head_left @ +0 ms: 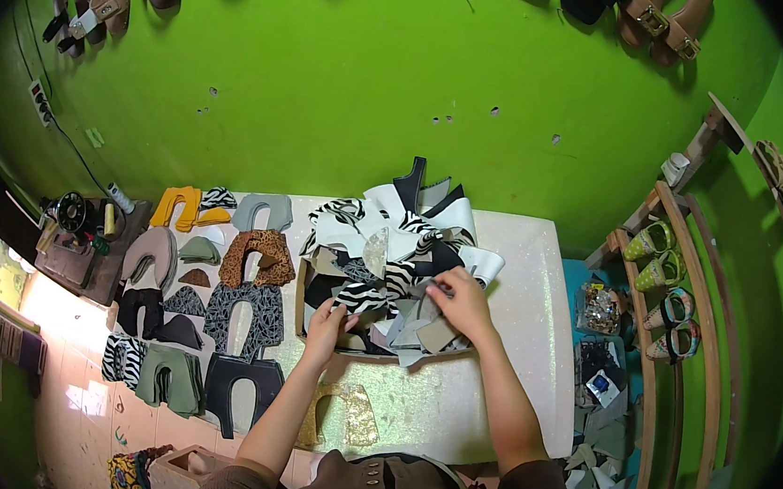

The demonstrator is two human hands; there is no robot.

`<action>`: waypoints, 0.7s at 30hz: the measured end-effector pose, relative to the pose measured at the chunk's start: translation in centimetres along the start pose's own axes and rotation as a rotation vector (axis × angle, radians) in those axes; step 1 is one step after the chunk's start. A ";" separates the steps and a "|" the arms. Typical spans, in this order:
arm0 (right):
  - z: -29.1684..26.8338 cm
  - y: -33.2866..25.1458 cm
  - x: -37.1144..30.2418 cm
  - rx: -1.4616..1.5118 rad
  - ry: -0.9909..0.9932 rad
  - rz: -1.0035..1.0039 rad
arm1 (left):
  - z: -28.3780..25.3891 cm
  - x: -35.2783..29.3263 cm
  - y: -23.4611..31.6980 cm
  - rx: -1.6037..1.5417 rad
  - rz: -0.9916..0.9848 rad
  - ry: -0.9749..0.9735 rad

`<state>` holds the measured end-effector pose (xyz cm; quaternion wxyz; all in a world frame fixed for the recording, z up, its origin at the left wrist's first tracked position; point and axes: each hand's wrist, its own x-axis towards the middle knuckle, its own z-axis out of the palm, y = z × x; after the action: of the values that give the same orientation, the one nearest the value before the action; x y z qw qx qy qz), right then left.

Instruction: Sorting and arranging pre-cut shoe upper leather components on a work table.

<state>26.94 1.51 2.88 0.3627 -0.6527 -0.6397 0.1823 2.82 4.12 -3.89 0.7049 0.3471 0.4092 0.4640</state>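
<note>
On the white table, a cardboard box [302, 285] overflows with leather-like scraps in black, white, grey and zebra print. My left hand [325, 330] is at the box's near left edge, its fingers closed at the rim of a zebra-print scrap [363, 299]. Over the right half of the box, my right hand [463, 305] pinches at a grey scrap [416, 302], its fingertips partly hidden among the pieces. A beige scrap [437, 335] lies just below that hand. White and zebra-print strips [378, 207] spill over the far side of the box.
Stacks of cut U-shaped pieces line the table's left side, including leopard print [256, 257], black [241, 386] and green [171, 381]. A gold piece [347, 414] lies near the front edge. A wooden rack [651, 364] with sandals stands right; a machine [69, 213] stands left.
</note>
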 end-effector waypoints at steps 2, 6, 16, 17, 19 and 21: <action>-1.1 -1.1 0.0 0.063 0.086 -0.002 | 0.0 -0.1 0.0 0.014 0.003 0.011; -2.6 -1.0 -0.2 0.174 0.184 -0.010 | -0.1 -0.1 0.2 -0.008 -0.005 0.013; -1.0 -1.8 -1.2 0.319 0.319 -0.018 | 0.5 -0.4 0.9 -0.064 -0.027 -0.023; -0.8 -2.4 -1.4 0.084 0.447 -0.265 | 0.9 -0.6 1.2 -0.068 -0.056 -0.033; -0.2 -2.5 -2.1 -0.074 0.484 -0.439 | 1.6 -1.2 1.7 -0.073 -0.084 -0.044; 0.7 -3.1 -3.3 -0.240 0.513 -0.643 | 2.2 -1.8 2.0 -0.125 -0.128 -0.124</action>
<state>23.90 -1.75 3.81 0.4700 -0.4819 -0.7162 -0.1841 3.66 2.86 -0.78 0.7772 0.3039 0.3563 0.4202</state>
